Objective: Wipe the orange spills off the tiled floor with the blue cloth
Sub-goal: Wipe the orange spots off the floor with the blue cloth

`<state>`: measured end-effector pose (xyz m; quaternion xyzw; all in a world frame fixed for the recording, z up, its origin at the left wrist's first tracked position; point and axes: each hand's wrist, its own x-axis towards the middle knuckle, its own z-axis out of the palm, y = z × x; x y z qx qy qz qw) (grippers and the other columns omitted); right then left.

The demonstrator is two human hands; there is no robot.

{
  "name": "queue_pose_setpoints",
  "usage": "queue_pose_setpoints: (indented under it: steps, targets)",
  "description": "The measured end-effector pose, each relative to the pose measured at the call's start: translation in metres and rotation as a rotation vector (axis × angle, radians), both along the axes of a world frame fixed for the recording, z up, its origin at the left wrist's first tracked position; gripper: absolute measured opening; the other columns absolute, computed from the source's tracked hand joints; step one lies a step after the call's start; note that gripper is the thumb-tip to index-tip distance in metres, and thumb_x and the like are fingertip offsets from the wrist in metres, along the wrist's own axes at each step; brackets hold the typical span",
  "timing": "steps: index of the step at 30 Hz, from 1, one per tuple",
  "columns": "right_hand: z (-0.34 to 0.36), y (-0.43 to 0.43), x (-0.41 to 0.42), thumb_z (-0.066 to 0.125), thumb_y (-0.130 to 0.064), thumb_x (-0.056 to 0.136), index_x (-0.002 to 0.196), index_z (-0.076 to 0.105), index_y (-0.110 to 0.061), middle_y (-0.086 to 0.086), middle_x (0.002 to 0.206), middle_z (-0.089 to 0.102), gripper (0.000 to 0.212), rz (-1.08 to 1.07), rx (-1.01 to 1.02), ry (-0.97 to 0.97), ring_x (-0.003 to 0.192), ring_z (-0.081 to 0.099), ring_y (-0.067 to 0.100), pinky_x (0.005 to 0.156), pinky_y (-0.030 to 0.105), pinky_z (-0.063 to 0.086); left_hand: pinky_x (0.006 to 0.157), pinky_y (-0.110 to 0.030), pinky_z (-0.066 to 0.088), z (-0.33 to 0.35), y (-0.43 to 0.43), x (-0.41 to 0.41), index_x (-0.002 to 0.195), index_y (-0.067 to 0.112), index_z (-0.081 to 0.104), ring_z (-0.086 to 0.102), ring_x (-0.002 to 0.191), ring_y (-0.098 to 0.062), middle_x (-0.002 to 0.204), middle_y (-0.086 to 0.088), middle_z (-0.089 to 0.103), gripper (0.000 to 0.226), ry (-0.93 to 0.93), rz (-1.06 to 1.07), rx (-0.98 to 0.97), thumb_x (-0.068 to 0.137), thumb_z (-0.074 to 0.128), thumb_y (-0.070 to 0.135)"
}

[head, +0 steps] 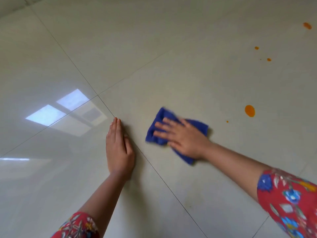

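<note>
Right hand (181, 136) lay flat on blue cloth (159, 115), fingers spread and straight, pressing it to tiled floor (154, 48); nothing gripped. Cloth blurred, just off frame centre toward 4 o'clock. Left hand (118, 148) near cloth at its 9 o'clock, palm down beside grout line (171, 191), fingers straight and together, holding nothing. Largest orange spill (249, 110) at cloth's 2 o'clock, apart from it. Smaller drops (269, 59) farther out along 2 o'clock, well apart. Red floral sleeves (291, 200) on both arms.

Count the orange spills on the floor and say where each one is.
5. Large blob right of the blue cloth; tiny dot beside it; farther out, a left drop and a right drop; a smear near the top right edge. The cloth may hide more.
</note>
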<state>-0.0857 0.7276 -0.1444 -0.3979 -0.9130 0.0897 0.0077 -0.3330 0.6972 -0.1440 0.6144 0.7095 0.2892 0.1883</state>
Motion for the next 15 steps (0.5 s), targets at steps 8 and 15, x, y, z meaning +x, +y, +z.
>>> queue_pose_setpoints:
  steps: [8, 15]
  targets:
    - [0.009, 0.091, -0.081, 0.029, -0.038, 0.101, 0.152, 0.02, -0.036, -0.008, 0.162, 0.01, 0.052, -0.507, -0.017, -0.005, 0.149, 0.007, 0.018, 0.117, 0.048, 0.008, 0.119, -0.038, 0.017, 0.0, 0.002, 0.001, 0.149, 0.009, 0.03, 0.022, 0.145, -0.02, 0.157, -0.006, 0.026, 0.058, 0.151, -0.106, -0.059, 0.092, 0.029, 0.021]
    - [0.003, -0.007, 0.013, 0.032, -0.041, 0.098, 0.149, 0.027, -0.036, -0.01, 0.159, 0.02, 0.052, -0.078, -0.006, -0.033, 0.147, 0.017, 0.016, 0.118, 0.042, 0.01, 0.12, -0.034, 0.008, 0.007, -0.006, 0.012, 0.151, 0.011, 0.024, 0.015, 0.147, -0.017, 0.159, -0.004, 0.021, 0.057, 0.338, -0.298, -0.078, 0.097, 0.031, 0.027]
